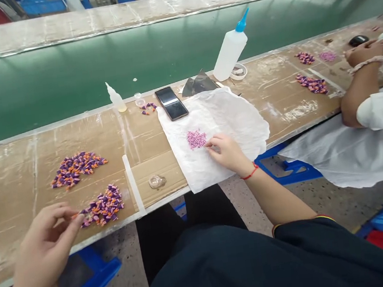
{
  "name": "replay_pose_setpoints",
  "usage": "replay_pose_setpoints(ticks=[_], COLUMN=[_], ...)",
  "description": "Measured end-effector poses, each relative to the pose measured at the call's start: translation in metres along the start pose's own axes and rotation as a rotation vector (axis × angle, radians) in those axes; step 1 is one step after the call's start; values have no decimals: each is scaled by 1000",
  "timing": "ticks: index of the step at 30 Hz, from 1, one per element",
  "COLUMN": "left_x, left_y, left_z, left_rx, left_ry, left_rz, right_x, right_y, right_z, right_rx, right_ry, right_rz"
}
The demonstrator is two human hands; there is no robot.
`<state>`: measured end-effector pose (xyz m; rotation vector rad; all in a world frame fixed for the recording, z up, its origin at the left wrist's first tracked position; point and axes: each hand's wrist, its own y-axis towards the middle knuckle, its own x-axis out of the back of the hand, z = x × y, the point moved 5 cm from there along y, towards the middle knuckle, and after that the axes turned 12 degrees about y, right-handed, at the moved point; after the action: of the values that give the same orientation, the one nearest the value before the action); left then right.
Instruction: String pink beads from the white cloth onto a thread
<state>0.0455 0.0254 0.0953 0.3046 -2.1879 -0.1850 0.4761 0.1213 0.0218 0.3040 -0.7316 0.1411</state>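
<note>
You are facing a green conveyor belt [66, 89] at 12 o'clock, with blue crates [41, 3] standing beyond it and a speckled terrazzo floor [123, 273] spreading toward 6 o'clock.

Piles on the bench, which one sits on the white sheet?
The small pink pile, beside the right hand; the other piles lie directly on the cardboard.

Bead pile [103, 205] and tape strip [134, 185] obstruct the left hand's [45, 245] rightward path
</note>
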Motion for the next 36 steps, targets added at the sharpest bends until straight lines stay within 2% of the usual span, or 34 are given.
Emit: replay_pose_setpoints(ticks=[5,12,19,24,36], left_x=[-21,-64,-97,-107,-110], left_y=[-17,-40,-54,-59,-61], left_z=[-24,-34,-51,-62,-70], left_rx=[17,108,179,179,194], left_ry=[-131,-337,-560,-604,-628], left_rz=[94,313,337,451,447], right_x=[-6,-5,8,1,-6], right_y=[7,4,2,0,5], right_z=[-9,-9,-13,-3,1], right_rx=[-19,5,-13,24,85], right_ry=[-15,43,76,56,-89], right_rz=[-25,14,25,91,138])
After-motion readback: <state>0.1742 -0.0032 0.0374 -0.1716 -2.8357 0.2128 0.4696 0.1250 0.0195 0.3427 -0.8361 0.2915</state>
